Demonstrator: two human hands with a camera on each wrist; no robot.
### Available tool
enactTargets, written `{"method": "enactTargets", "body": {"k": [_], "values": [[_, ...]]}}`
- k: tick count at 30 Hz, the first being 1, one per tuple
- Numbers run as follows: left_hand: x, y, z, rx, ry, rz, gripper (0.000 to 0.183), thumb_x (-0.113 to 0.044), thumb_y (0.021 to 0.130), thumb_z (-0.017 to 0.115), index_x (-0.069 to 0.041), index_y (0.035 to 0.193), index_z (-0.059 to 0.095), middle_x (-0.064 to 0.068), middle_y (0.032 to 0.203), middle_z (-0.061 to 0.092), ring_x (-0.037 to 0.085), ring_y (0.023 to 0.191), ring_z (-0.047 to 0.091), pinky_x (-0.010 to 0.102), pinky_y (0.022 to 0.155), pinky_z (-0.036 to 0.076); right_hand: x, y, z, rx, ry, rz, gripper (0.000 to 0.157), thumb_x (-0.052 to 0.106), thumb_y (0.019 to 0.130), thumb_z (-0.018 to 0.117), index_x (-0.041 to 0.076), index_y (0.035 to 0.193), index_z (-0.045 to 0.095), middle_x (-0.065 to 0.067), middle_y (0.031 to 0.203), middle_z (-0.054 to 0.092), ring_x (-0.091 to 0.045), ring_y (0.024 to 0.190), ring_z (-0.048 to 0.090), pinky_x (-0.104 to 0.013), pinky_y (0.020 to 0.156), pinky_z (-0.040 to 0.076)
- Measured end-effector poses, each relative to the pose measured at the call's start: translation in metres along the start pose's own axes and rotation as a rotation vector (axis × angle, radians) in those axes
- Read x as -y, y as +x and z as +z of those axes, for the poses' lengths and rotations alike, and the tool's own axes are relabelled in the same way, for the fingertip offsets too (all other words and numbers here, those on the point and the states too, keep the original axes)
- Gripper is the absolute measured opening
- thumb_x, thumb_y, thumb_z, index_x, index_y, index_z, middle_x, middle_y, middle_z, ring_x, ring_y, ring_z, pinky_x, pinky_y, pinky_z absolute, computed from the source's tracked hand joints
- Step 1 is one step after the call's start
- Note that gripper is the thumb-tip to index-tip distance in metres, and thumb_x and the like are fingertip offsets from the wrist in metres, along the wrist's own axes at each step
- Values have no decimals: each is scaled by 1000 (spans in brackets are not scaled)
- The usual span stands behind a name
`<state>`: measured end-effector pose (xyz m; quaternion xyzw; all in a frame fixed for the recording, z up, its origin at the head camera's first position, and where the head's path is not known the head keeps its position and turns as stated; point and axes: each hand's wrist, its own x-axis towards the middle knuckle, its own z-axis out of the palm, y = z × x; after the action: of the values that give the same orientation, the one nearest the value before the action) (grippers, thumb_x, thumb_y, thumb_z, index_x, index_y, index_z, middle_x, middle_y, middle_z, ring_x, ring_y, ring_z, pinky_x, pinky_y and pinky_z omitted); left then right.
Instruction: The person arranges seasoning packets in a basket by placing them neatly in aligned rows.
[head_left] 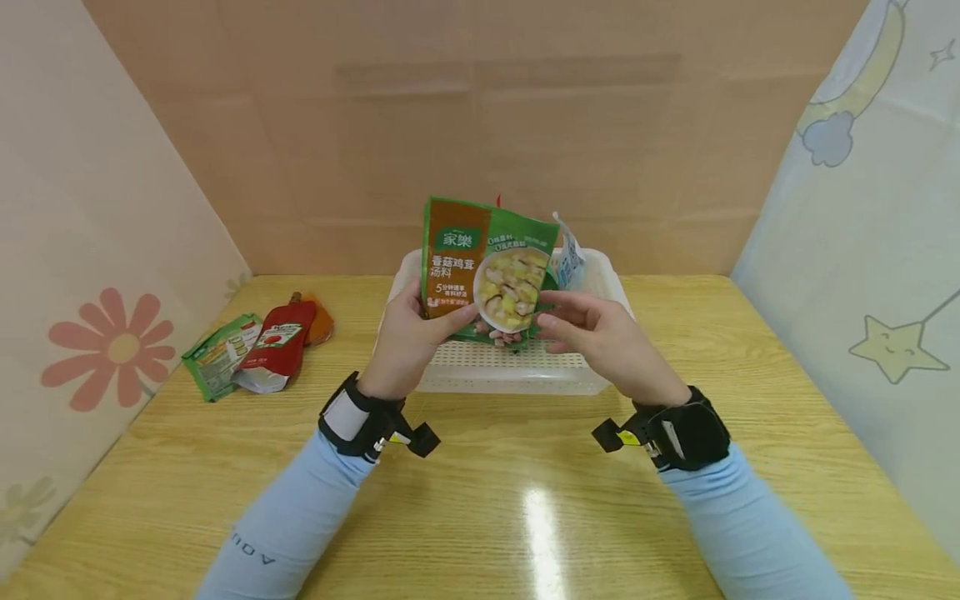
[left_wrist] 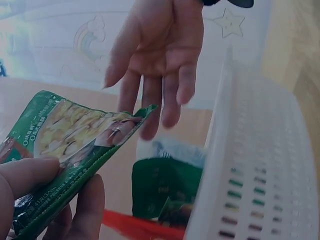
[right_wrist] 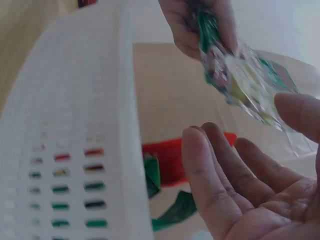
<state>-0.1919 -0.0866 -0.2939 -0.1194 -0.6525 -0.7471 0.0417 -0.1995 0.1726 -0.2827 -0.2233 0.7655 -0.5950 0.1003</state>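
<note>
I am looking down at my left hand (head_left: 411, 329), which is gripping a green soup packet (head_left: 487, 268) by its lower left corner, thumb across the front and fingers curled behind. The packet is standing upright in the air above the near edge of a white perforated basket (head_left: 517, 371) that is sitting on the wooden desk (head_left: 525, 500). My right hand (head_left: 600, 333) is hovering just beside the packet's lower right corner with its fingers relaxed and loosely spread, holding nothing; in the left wrist view its fingertips (left_wrist: 150, 131) are sitting right at the packet's edge, though I cannot tell whether they are actually touching it. The right wrist view is showing the same open palm (right_wrist: 255, 190) with the packet (right_wrist: 240, 80) above it.

Inside the basket, more packets are lying low: something red (right_wrist: 170, 162) and something green (left_wrist: 165, 187), and a pale blue-and-white pouch (head_left: 567, 254) is poking up behind the soup packet. Off to my left on the desk, well apart from the basket, a red spouted pouch (head_left: 277, 343) is lying beside a green packet (head_left: 217, 354), with an orange item (head_left: 321, 323) just behind them.
</note>
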Motion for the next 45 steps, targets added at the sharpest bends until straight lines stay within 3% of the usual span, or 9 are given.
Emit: {"method": "enactTargets", "body": {"k": [6,20,24,27,32,36,39,42,45], "values": [[4,-6,15,67,-43,8,40,-4,93,69,-6,130,54,14,118,64,23,102,62,31,82,53,-1,0,17,30,73,8,37,24,98,65,4,128,60,-12,115,67,-24,101,65,-35,87,54],[7,-14,29,63,38,-9,41,-5,92,70,-4,128,52,14,117,64,22,99,64,32,80,54,-6,0,39,-55,204,-78,37,12,94,70,5,127,54,-17,114,62,-29,94,66,-47,77,58],[7,-13,26,26,88,22,47,-7,91,72,-3,129,45,14,119,57,23,105,55,34,82,52,-9,0,42,-106,145,-100,33,14,93,71,4,122,59,-15,107,68,-27,91,69,-44,75,59],[2,-12,22,-64,147,77,54,-11,90,73,-3,130,38,13,118,47,25,107,46,36,87,47,-11,1,44,-144,64,-143,29,14,93,71,5,119,62,-12,102,71,-26,89,70,-41,72,59],[-13,-13,16,-143,174,145,44,-12,99,62,0,132,36,16,117,44,28,109,44,38,91,41,-15,1,45,-221,-109,-229,23,12,93,71,4,113,67,-9,95,73,-20,79,70,-34,67,59],[-27,-20,16,-50,163,93,44,-18,105,50,1,142,35,17,133,46,29,122,46,41,99,43,-19,2,48,-307,-325,-360,14,7,90,72,1,103,72,-7,84,73,-14,66,66,-29,61,55],[-35,-27,20,68,152,34,58,-27,108,43,1,154,22,15,154,31,29,137,38,45,107,40,-22,3,52,-364,-469,-469,14,2,87,75,1,100,74,-9,83,73,-16,67,66,-32,61,54],[-40,-34,23,187,122,6,66,-33,108,38,0,157,9,9,163,14,24,144,28,46,111,35,-25,4,59,-411,-601,-539,25,-1,85,75,-1,110,73,-14,88,73,-20,67,68,-35,58,55],[-44,-39,27,269,73,5,64,-33,109,36,-2,157,8,6,163,13,19,145,27,45,112,32,-29,2,66,-429,-702,-581,42,-7,84,72,-5,126,64,-21,101,72,-28,75,71,-38,62,58]]}}
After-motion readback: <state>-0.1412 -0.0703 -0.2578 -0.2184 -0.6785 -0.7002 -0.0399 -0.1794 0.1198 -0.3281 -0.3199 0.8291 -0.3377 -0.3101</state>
